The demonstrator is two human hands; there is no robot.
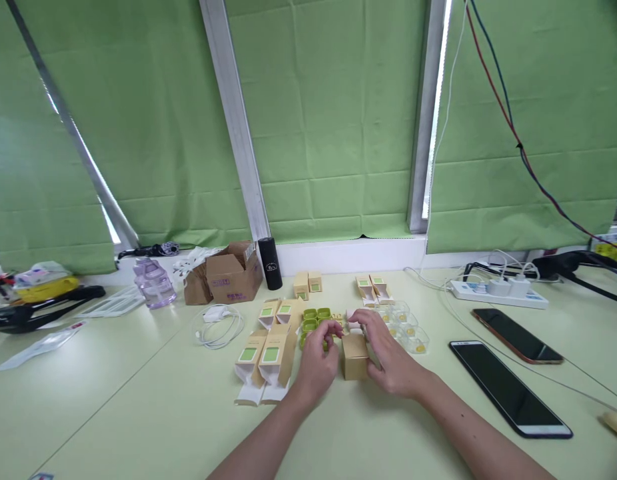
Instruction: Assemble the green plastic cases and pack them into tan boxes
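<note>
A small kraft cardboard box (355, 360) stands on the table between my hands. My right hand (393, 357) wraps round its right side, thumb low and fingers over the back edge. Just left of the box is my left hand (317, 365), its fingers curled; what they hold, if anything, is hidden. Behind that hand sit several green cups (316, 313), with small yellowish pieces (337, 319) beside them. Clear plastic cups (416, 340) with yellow bits inside lie behind my right hand. To the left, several open cartons (272, 355) with green labels lie flaps toward me.
At the back are closed small boxes (301, 285), open cartons (373, 289), a black cylinder (270, 263) and a brown carton (233, 273). A coiled white cable (221, 327) lies left. Two phones (508, 387) and a power strip (498, 293) lie right.
</note>
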